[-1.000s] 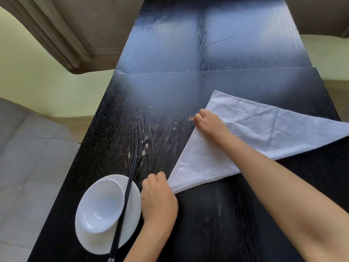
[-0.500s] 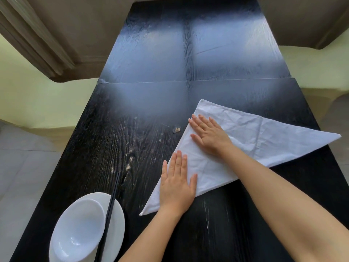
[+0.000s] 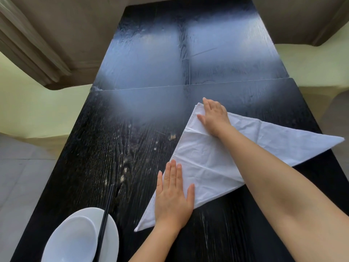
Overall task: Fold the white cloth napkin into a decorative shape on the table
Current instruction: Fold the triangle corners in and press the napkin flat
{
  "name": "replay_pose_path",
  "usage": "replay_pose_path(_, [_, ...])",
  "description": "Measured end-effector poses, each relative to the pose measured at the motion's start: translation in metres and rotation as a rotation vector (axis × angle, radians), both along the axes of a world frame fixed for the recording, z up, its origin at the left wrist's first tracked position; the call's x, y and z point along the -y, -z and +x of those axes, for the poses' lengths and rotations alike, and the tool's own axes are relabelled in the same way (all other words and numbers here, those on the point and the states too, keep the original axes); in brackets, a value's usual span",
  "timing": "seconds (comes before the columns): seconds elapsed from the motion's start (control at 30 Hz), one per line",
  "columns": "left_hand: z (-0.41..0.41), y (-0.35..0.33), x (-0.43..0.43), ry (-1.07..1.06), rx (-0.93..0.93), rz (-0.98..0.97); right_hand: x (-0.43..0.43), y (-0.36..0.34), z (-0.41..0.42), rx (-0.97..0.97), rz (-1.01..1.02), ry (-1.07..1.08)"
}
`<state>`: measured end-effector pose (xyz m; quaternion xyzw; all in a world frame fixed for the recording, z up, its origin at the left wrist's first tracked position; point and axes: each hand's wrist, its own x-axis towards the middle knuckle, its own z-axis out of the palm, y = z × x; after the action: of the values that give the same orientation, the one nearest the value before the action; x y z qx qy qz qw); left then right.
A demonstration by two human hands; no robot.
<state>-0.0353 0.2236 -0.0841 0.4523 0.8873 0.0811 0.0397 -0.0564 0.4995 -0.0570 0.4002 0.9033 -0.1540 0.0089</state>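
Observation:
The white cloth napkin (image 3: 211,159) lies flat on the black table (image 3: 117,148), folded into a triangle with corners at the far middle, the right edge and the near left. My left hand (image 3: 172,195) rests palm down on its near-left part, fingers together and straight. My right hand (image 3: 214,116) presses flat on the far corner, and its forearm crosses over the middle of the cloth. Neither hand grips anything.
A white bowl (image 3: 69,241) sits on a white plate (image 3: 111,224) at the near left corner, with black chopsticks (image 3: 104,222) laid across them. A seam (image 3: 151,87) splits the tabletop crosswise. Pale chairs stand on both sides.
My left hand let go of the near corner and flattened onto the cloth. My right hand opened and slid along the left edge up to the far corner. The view shifted.

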Motion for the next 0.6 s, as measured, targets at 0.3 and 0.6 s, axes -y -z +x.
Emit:
replay_pose_path(0.3, [0.001,-0.003,0.001,-0.002,0.000,-0.025,-0.018,-0.004,-0.021,-0.257,0.048,0.195])
replay_pose_path(0.6, [0.004,-0.002,0.002,-0.005,-0.014,-0.037,-0.012,0.012,-0.027,-0.263,0.245,0.106])
